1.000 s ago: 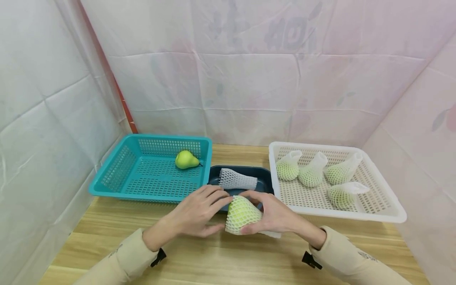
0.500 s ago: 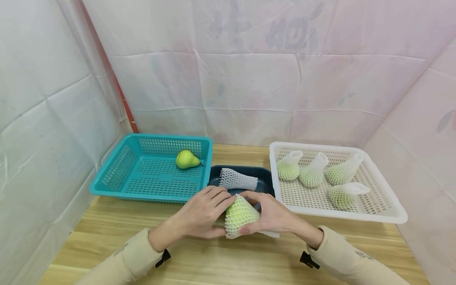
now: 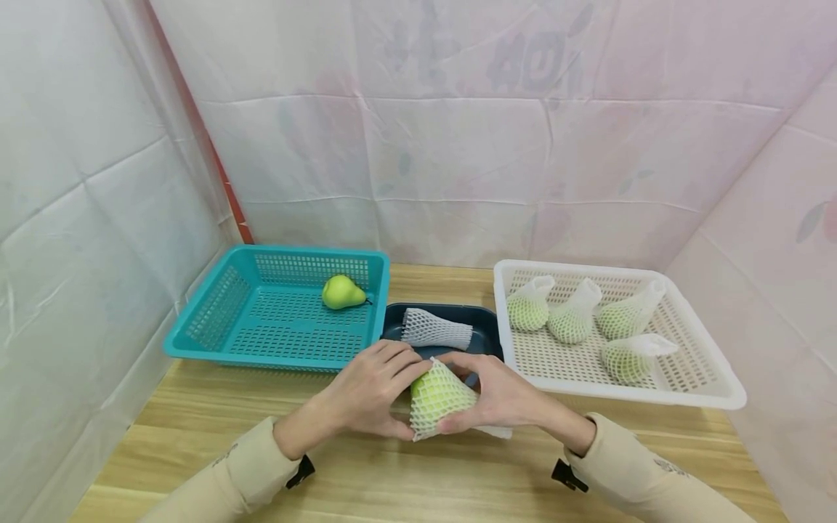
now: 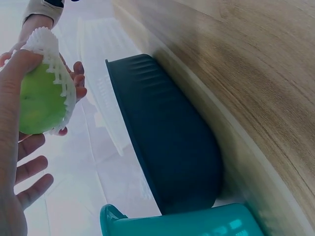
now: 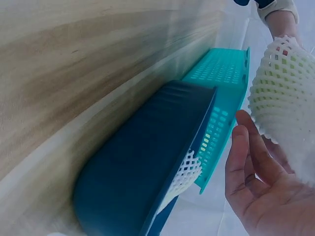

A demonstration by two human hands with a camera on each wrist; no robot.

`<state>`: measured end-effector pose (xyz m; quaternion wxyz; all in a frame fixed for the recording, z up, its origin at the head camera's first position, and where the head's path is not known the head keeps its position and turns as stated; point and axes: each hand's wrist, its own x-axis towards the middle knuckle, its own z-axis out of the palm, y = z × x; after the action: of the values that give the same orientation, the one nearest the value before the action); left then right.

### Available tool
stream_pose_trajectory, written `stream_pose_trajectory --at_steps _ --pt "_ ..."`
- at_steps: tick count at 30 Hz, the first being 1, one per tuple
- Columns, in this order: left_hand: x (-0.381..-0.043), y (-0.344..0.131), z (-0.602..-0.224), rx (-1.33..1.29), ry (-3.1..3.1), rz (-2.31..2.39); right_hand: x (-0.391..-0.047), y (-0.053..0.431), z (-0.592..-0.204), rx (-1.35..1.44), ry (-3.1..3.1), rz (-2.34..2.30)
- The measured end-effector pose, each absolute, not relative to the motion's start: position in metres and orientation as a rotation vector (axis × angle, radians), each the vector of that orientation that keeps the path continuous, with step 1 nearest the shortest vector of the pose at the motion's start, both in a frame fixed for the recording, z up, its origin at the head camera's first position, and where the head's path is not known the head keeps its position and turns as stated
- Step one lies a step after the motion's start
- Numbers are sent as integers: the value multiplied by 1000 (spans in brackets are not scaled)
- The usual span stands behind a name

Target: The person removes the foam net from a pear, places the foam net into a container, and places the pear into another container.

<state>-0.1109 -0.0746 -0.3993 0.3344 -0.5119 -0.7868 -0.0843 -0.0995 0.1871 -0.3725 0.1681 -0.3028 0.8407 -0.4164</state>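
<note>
One pear (image 4: 40, 102) was held between the left hand (image 3: 368, 388) and the right hand (image 3: 502, 396) at the near edge of the blue tray (image 3: 485, 341), its net (image 3: 447, 399) partly on. The left, half curled, held the pear's barer left side with thumb and forefinger; the right wrapped thumb and fingers round the netted right side. A teal basket (image 3: 275, 305) stood left.

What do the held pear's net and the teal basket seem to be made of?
The net: probably matte foam plastic, judging by its thick, soft-looking white mesh. The teal basket: likely smooth, slightly shiny molded plastic, given its regular slots.
</note>
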Motion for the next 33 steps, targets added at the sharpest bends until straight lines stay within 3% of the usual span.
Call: stream_pose_trajectory --at_steps 33 --pt "-112 -85 -398 -1281 -2102 -244 -94 219 -354 -767 2631 -1033"
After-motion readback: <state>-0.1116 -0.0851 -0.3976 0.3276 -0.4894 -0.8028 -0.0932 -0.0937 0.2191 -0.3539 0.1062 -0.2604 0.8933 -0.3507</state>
